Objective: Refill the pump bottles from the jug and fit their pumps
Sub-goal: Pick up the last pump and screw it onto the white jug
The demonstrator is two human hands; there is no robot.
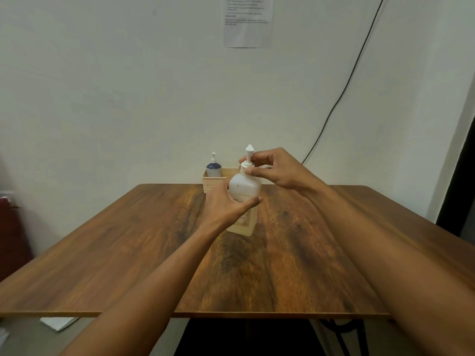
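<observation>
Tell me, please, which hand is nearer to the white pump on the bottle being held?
The right hand: its fingers pinch the white pump at the collar. The left hand is lower, wrapped around the translucent bottle.

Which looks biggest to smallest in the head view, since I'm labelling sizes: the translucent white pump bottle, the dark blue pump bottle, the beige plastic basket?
1. Translucent white pump bottle, held in both hands.
2. Beige plastic basket, partly hidden.
3. Dark blue pump bottle, standing in the basket.
The white bottle is nearer the camera, so its lead is unsure.

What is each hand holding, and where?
Left hand grips the bottle around its body; right hand pinches its pump at the collar.
</observation>
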